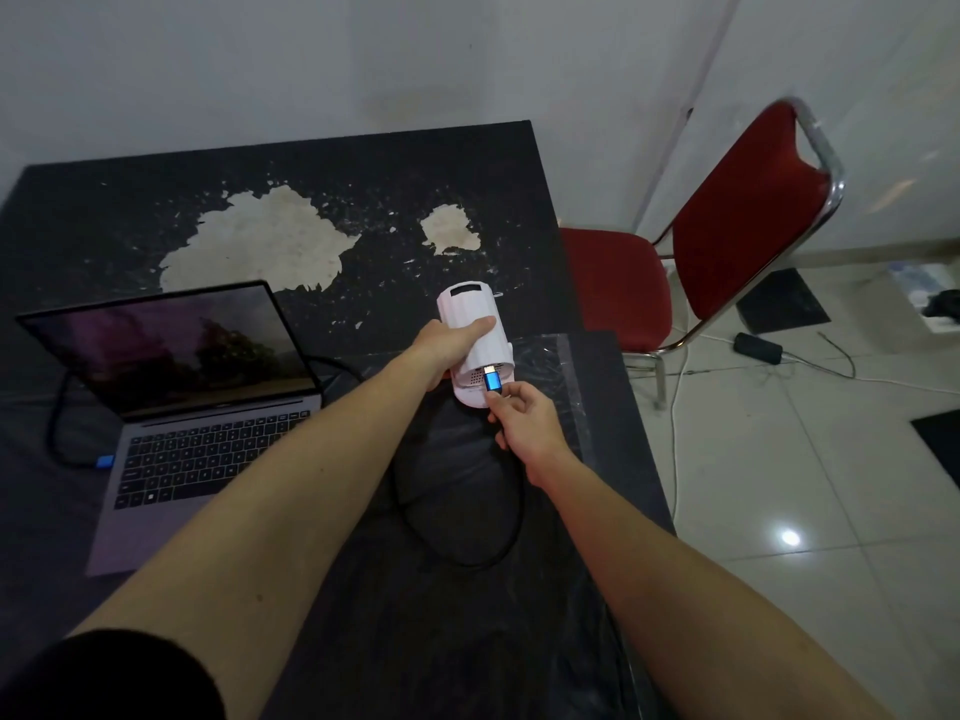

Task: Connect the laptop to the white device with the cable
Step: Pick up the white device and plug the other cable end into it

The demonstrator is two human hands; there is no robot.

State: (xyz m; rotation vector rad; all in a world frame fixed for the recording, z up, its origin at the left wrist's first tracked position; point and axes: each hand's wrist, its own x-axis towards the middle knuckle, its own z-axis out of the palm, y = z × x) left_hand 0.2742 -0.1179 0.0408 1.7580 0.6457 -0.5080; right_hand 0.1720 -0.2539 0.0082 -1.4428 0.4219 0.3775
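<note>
A person's two bare forearms reach out over a dark, worn table (pixel 363 200), meeting at a white device (pixel 470 324) that lies near its right edge. The left hand (pixel 449 345) wraps the device from the left, its grip closed around the body with the thumb laid flat across the top. The right hand (pixel 524 423), wrist slightly bent, has its grip pinching the blue plug (pixel 492 380) of a black cable (pixel 467 558) between thumb and forefinger, the plug's metal tip at the port in the device's near end; whether it is fully seated cannot be told. The cable loops on the table below the hands. To the left stands an open laptop (pixel 197 407), screen lit, with a second blue plug (pixel 105 461) at its left side. A red chair (pixel 727 226) stands on the tiled floor (pixel 779 485) at the far right.
</note>
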